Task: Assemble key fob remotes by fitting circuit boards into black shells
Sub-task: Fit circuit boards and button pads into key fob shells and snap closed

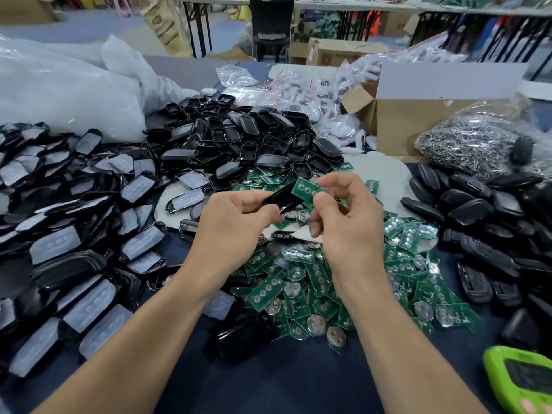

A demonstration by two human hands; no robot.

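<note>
Left hand has one black shell, fingers curled round its near end, open side tipped toward the right. Right hand pinches a green circuit board by its far end between thumb and forefinger. The board's lower edge meets the shell mouth; can't tell if it's started in. Both are held up over the loose board pile on the desk. Step in hand looks like seating board into shell. To do it well: check the button-contact side faces the way the shell wants before pushing, since that can't be read from here. Line the board's long edges up with the shell walls and lead in one end at a shallow angle, then lay the rest flat. Keep the pinch on the edges, off the contacts. Left grip should stay near the shell end so no finger blocks the cavity. Press evenly; if it binds, back out and re-align rather than force it, because a skewed board could flex or chip a corner. Empty shells are heaped just behind and padded ones lie to the left.
</note>
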